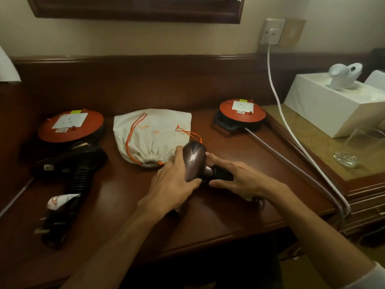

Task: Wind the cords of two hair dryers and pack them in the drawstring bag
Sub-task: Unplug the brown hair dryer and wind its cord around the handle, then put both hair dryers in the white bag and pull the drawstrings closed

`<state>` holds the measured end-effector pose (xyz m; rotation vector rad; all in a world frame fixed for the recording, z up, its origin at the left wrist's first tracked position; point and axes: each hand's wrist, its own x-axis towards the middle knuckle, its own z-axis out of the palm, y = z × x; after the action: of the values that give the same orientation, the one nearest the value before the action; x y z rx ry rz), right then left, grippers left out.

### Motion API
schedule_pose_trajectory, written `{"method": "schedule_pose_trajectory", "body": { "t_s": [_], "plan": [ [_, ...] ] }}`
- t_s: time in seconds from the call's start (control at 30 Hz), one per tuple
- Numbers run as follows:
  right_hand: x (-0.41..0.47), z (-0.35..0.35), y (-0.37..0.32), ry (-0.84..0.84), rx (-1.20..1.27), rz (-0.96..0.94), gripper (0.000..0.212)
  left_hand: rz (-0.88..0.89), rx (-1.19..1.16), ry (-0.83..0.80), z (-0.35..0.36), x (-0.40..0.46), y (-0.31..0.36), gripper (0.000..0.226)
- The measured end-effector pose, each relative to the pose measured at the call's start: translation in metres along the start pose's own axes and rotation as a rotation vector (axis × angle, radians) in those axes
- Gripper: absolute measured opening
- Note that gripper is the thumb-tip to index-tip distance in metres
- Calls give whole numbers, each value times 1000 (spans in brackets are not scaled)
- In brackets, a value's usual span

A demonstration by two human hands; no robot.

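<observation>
Dryer 2 [194,161] is on the desk [239,205] just in front of the drawstring bag [152,136], left hand [173,184] gripping its body, right hand [235,178] curled on the ribbed handle; dryer 1 [73,170] looks wound, probably. Next: open the cinched bag

Bare desk [239,205] was left open in front of the hands and between the bag [152,134] and the right orange reel [242,113]. The left side was taken up by the second dryer [79,163] with its wound cord and plug, just in front of the left reel [70,127]. The right edge was crossed by two cables [291,163] running to the wall socket [271,31], with a white box [333,107] beyond them.
</observation>
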<state>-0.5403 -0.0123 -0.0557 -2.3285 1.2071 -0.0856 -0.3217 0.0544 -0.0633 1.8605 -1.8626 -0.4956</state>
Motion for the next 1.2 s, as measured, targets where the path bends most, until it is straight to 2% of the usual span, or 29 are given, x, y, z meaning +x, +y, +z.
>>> {"method": "schedule_pose_trajectory", "body": {
  "t_s": [0.1, 0.23, 0.37, 0.5, 0.6, 0.77, 0.83, 0.87, 0.93, 1.0, 1.1, 1.2],
  "plan": [
    [-15, -7, 7, 41, 28, 42, 92, 133, -33, -48, -8, 24, 11, 89],
    [-26, -19, 28, 198, -48, 171, 92, 283, -17, -180, 9, 86, 34, 90],
    [-29, -20, 58, 367, -121, 349, 87, 359, -4, -233, 46, 135, 63, 91],
    [-27, -22, 77, 419, -108, 493, 85, 392, 74, -258, 71, 161, 85, 88],
    [-20, -27, 84, 427, -132, 558, 85, 435, 157, -203, 80, 170, 95, 83],
    [-8, -33, 92, 268, -170, 654, 92, 407, 245, -55, 78, 148, 76, 90],
    [-7, -31, 81, 295, -323, 684, 96, 375, 207, 56, 60, 126, 53, 81],
    [-5, -28, 72, 362, -428, 673, 94, 347, 168, 120, 46, 114, 37, 71],
    [3, -23, 49, 551, -514, 537, 75, 276, 101, 228, 16, 93, 1, 44],
    [22, -13, 23, 627, -337, 263, 46, 176, 116, 294, -14, 74, -41, 28],
    [56, 9, -19, 494, 56, -72, 13, 21, 225, 273, -47, 51, -89, 27],
    [100, 34, -61, 401, 185, -220, 10, -70, 270, 159, -53, 42, -113, 36]
  ]
}}
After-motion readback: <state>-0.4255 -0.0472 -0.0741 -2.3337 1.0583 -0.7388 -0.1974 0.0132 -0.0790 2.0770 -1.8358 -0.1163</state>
